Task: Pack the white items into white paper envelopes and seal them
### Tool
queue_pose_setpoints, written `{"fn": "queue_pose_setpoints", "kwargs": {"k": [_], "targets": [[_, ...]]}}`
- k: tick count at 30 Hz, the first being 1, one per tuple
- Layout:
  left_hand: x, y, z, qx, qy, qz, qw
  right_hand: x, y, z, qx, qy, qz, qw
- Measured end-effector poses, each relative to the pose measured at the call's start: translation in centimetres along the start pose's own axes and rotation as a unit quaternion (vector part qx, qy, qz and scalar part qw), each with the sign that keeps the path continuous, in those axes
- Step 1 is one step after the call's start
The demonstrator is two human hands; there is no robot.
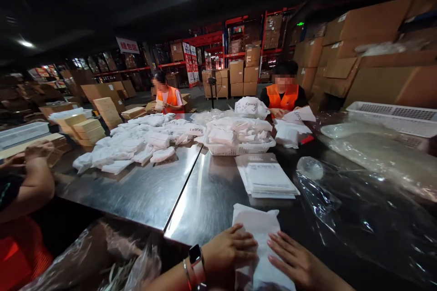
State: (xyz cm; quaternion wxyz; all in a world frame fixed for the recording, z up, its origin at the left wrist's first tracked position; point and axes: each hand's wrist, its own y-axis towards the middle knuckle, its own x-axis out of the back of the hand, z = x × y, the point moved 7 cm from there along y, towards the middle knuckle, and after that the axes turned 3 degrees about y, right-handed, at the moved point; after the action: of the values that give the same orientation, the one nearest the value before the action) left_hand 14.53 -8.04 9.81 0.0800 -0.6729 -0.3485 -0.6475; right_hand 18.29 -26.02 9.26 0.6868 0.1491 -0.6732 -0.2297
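Bottom of frame, right of centre: white bag points lengthwise away from us; our left hand and right hand both touch it, grips apart, fingers flat.

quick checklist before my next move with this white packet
1. Left hand on the white packet: ok, laid flat.
2. Right hand on it too: ok.
3. Packet apart from the flat white stack: ok, gap between them.
4. Room in the white basket: not ok, heaped above the rim.
5. Packet's near end lying neatly: cannot tell, picture edge cuts it off.
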Motion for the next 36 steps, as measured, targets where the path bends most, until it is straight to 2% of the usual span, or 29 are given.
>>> {"fn": "queue_pose_setpoints", "kwargs": {"k": [2,4,7,10,12,15,20,24,30,36], "targets": [[0.1,-0.5,-0.1,0.017,-0.039,-0.029,0.999,0.2,-0.8,0.8,0.003,0.026,-0.032,0.999],[0.6,-0.9,-0.3,0.038,-0.094,-0.057,0.993,0.2,-1.4,1.0,-0.034,0.067,-0.049,0.996],[1.6,-1.3,-0.9,0.072,-0.177,-0.104,0.976,-0.2,-2.3,0.4,-0.148,0.123,-0.056,0.98],[2.5,-1.9,-1.1,0.136,-0.214,-0.18,0.95,-0.6,-3.3,-0.8,-0.288,0.15,-0.073,0.943],[2.5,-2.5,-0.9,0.194,-0.241,-0.23,0.922,-0.6,-3.9,-1.5,-0.368,0.158,-0.106,0.91],[1.2,-3.2,-0.2,0.287,-0.283,-0.282,0.871,-0.6,-4.0,-1.8,-0.431,0.178,-0.151,0.872],[-0.9,-3.9,1.4,0.472,-0.254,-0.301,0.789,-0.1,-2.8,-1.5,-0.492,0.164,-0.198,0.832],[-0.8,-3.2,1.8,0.514,-0.209,-0.288,0.78,0.2,-2.1,-1.5,-0.528,0.104,-0.221,0.814],[-0.3,-3.0,2.1,0.537,-0.173,-0.291,0.773,-1.1,-2.4,-2.4,-0.537,0.047,-0.239,0.808],[0.0,-2.3,2.7,0.54,-0.145,-0.253,0.79,-0.7,-1.4,-2.6,-0.542,0.03,-0.196,0.817]]}}
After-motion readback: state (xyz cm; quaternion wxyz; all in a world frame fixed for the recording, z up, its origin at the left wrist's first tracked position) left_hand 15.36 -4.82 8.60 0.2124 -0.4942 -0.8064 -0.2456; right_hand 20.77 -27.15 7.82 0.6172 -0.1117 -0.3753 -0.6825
